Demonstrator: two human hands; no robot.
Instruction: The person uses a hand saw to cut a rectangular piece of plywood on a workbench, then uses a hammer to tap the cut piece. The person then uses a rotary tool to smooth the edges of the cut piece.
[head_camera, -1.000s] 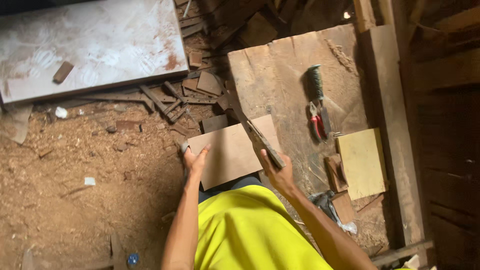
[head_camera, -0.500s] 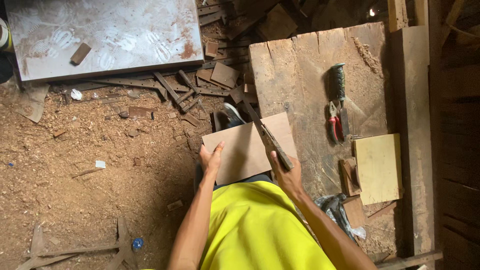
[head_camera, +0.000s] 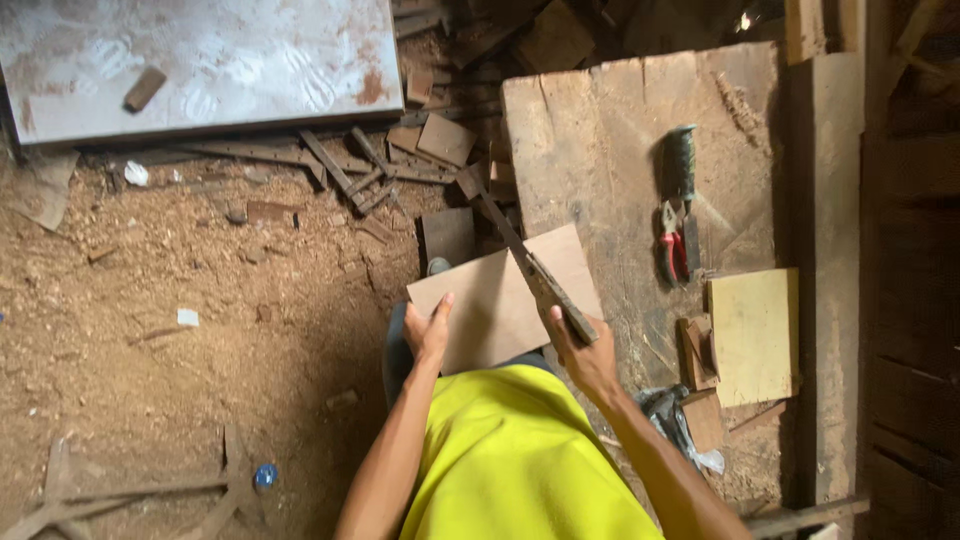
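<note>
Resting between hands (head_camera: 430, 335): plywood board (head_camera: 500, 300)

The saw (head_camera: 530, 262) handle is hidden inside the right hand (head_camera: 585, 362). The board's (head_camera: 500, 300) near edge disappears behind the yellow shirt (head_camera: 520, 460). At 11 o'clock, the metal sheet (head_camera: 200, 60) runs off frame.

A rough woodworking workshop is shown: the dirt floor (head_camera: 150, 330) is covered in sawdust and offcuts (head_camera: 400, 160), a worn wooden workbench (head_camera: 600, 140) is seen, and red-handled pliers (head_camera: 671, 245) are laid on it.
</note>
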